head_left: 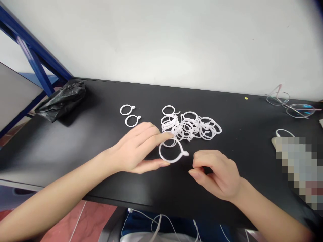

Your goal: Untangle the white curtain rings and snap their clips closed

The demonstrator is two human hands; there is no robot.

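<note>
My left hand [140, 148] holds a white plastic ring [172, 153] between thumb and forefinger, just in front of a pile of several white rings [191, 126] on the black table [75, 148]. The ring's small tab points right, toward my right hand [217, 173]. My right hand rests on the table a little apart from the ring, fingers curled in with thumb and forefinger close together; nothing shows in them. Two separate white rings [130, 116] lie side by side to the left of the pile.
A crumpled black plastic bag [62, 101] lies at the table's far left. A pair of glasses [292, 104] sits at the far right by the white wall. A blurred patch [297, 164] covers something at the right edge. A blue metal frame [35, 60] stands left.
</note>
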